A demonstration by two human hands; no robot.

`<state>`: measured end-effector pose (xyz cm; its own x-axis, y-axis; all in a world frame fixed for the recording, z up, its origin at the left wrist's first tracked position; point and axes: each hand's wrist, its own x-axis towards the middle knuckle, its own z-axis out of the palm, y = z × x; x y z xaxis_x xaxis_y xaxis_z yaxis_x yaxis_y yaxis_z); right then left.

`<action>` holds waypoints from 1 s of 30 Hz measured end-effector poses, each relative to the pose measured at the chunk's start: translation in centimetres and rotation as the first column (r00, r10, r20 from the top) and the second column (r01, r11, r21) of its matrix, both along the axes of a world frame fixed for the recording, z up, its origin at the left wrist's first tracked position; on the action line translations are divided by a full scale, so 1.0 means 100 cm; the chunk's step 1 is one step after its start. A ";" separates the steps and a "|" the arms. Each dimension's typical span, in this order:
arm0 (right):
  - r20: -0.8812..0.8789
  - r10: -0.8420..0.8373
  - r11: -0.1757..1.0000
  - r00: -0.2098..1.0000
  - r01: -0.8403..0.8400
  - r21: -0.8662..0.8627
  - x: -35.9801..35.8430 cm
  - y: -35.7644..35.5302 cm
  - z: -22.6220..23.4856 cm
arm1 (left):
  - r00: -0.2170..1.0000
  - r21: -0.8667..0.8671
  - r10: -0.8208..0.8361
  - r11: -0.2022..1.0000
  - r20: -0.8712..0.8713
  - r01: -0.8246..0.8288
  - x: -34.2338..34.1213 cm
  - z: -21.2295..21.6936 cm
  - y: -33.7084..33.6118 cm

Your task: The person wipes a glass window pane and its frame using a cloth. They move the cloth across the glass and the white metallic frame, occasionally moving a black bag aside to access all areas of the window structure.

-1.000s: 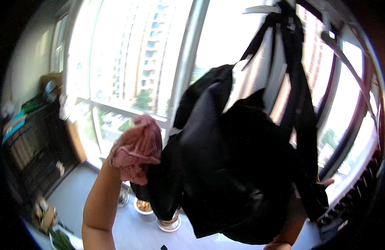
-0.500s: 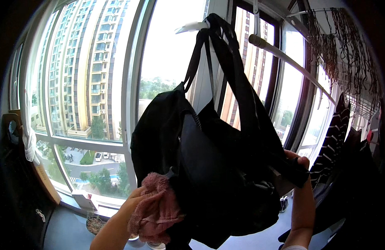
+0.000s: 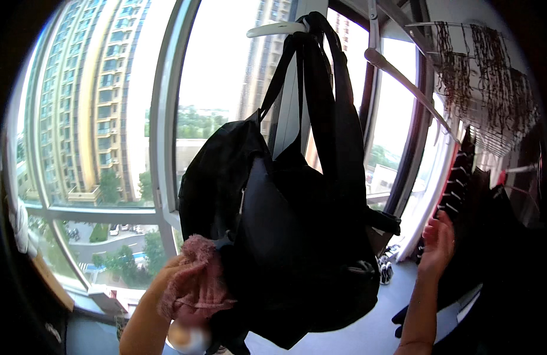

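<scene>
A large black bag (image 3: 297,236), its top gaping, hangs by its straps (image 3: 327,100) from a white window handle (image 3: 276,29). My left hand (image 3: 169,273) grips a fluffy pink cloth (image 3: 199,287) at the bag's lower left side. The cloth covers most of those fingers. To the right of the bag, my right hand (image 3: 438,242) is raised and empty, fingers loosely apart, touching nothing. Nearest to it is a black strap end (image 3: 385,221) sticking out from the bag's right side.
Tall windows with white frames (image 3: 167,118) stand behind the bag. A pale pole (image 3: 406,86) slants down at upper right, beside a rack with dark stringy hangings (image 3: 492,77). Dark clothes (image 3: 475,236) hang at the right. Shoes (image 3: 385,271) lie on the grey floor (image 3: 344,331).
My right hand has let go of the bag's strap and moved off to the right. My left hand keeps the pink cloth at the bag's side. The view has shifted slightly.
</scene>
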<state>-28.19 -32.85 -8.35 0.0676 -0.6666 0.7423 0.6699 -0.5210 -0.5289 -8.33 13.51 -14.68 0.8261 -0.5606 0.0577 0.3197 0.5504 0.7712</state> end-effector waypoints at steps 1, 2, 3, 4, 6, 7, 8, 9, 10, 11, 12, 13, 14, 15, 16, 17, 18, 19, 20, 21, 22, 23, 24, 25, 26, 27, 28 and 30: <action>0.106 -0.054 0.984 0.993 0.070 -0.161 -0.015 0.033 -0.012 | 0.997 0.040 0.042 0.998 0.058 -0.044 0.016 -0.014 0.013; 0.240 -0.030 0.954 0.970 0.100 -0.284 -0.011 0.071 -0.028 | 0.992 0.016 0.044 0.999 0.116 -0.046 0.014 -0.007 0.047; 0.294 0.002 0.923 0.956 0.111 -0.368 -0.005 0.109 -0.047 | 0.986 0.166 0.063 0.982 0.154 -0.089 0.023 -0.010 0.066; 0.201 -0.037 0.864 0.979 0.133 -0.487 -0.024 0.148 -0.056 | 0.984 0.132 -0.133 0.984 0.116 0.117 0.039 -0.017 0.036; -0.147 0.138 0.805 0.979 -0.197 -0.559 0.004 0.229 -0.091 | 0.943 0.104 -0.312 0.948 0.113 0.301 0.049 -0.015 0.033; -0.387 0.277 0.733 0.879 -0.454 -0.507 0.030 0.270 -0.112 | 0.946 0.156 -0.300 0.947 0.123 0.280 0.061 -0.016 0.036; -0.587 0.419 0.605 0.693 -0.695 -0.389 0.060 0.314 -0.137 | 0.913 0.106 -0.371 0.928 0.172 0.357 0.071 -0.008 0.055; -0.724 0.504 0.452 0.472 -0.858 -0.244 0.087 0.357 -0.166 | 0.865 0.011 -0.369 0.921 0.340 0.388 0.080 0.008 0.064; -0.824 0.477 0.391 0.306 -0.914 -0.114 0.098 0.377 -0.197 | 0.818 -0.072 -0.328 0.911 0.472 0.407 0.113 -0.012 0.049; -0.879 0.451 0.319 0.157 -0.948 -0.006 0.109 0.401 -0.226 | 0.742 -0.205 -0.366 0.807 0.562 0.553 0.158 -0.014 0.040; -0.911 0.406 0.296 0.075 -0.954 0.054 0.117 0.418 -0.255 | 0.820 -0.395 -0.365 0.742 0.440 0.542 0.181 -0.032 0.042; -0.938 0.347 0.296 -0.005 -0.948 0.115 0.123 0.430 -0.282 | 0.865 -0.582 -0.387 0.640 0.321 0.502 0.195 -0.043 0.037; -0.930 0.302 0.263 -0.208 -0.920 0.291 0.133 0.443 -0.256 | 0.894 -0.622 -0.318 0.642 0.315 0.447 0.198 -0.041 0.044; -0.967 0.251 0.415 0.053 -0.908 0.058 0.150 0.450 -0.287 | 0.913 -0.664 -0.268 0.627 0.308 0.408 0.206 -0.039 0.034; -0.939 0.161 0.543 0.303 -0.822 -0.173 0.171 0.454 -0.323 | 0.922 -0.656 -0.275 0.648 0.272 0.387 0.216 -0.046 0.026; -0.920 0.169 0.713 0.353 -0.688 -0.133 0.191 0.451 -0.319 | 0.935 -0.645 -0.270 0.677 0.231 0.355 0.230 -0.056 0.023; -0.892 0.184 0.847 0.412 -0.527 -0.068 0.212 0.447 -0.311 | 0.944 -0.633 -0.265 0.701 0.196 0.329 0.243 -0.061 0.018; -0.848 0.288 0.901 0.445 -0.426 0.082 0.220 0.440 -0.304 | 0.964 -0.563 -0.151 0.788 0.219 0.251 0.243 -0.078 0.014; -0.787 0.376 0.907 0.489 -0.367 0.205 0.225 0.430 -0.300 | 0.914 -0.415 0.041 0.899 0.404 0.143 0.257 -0.098 0.009; -0.734 0.424 0.901 0.530 -0.330 0.281 0.227 0.418 -0.297 | 0.871 -0.308 0.097 0.949 0.482 0.065 0.255 -0.099 0.007; -0.712 0.434 0.899 0.552 -0.318 0.302 0.230 0.406 -0.295 | 0.848 -0.216 0.093 0.976 0.522 0.026 0.252 -0.099 0.001; -0.693 0.435 0.900 0.575 -0.299 0.317 0.231 0.393 -0.294 | 0.827 -0.134 0.064 0.991 0.558 0.014 0.248 -0.093 -0.008; -0.682 0.429 0.903 0.592 -0.284 0.321 0.234 0.381 -0.294 | 0.809 -0.077 0.038 0.997 0.587 0.009 0.244 -0.087 -0.016; -0.673 0.418 0.908 0.610 -0.270 0.320 0.239 0.372 -0.293 | 0.772 -0.072 0.019 0.997 0.635 0.034 0.241 -0.080 -0.020; -0.667 0.404 0.914 0.627 -0.252 0.317 0.244 0.361 -0.292 | 0.735 -0.119 -0.004 0.986 0.678 0.115 0.231 -0.070 -0.023; -0.662 0.396 0.918 0.637 -0.242 0.315 0.249 0.352 -0.294 | 0.708 -0.145 -0.020 0.974 0.706 0.172 0.223 -0.065 -0.027; -0.662 0.383 0.923 0.644 -0.232 0.308 0.255 0.342 -0.295 | 0.692 -0.178 -0.035 0.956 0.721 0.233 0.216 -0.062 -0.031; -0.662 0.371 0.928 0.651 -0.229 0.295 0.269 0.328 -0.298 | 0.684 -0.034 -0.037 0.995 0.728 0.089 0.228 -0.074 -0.041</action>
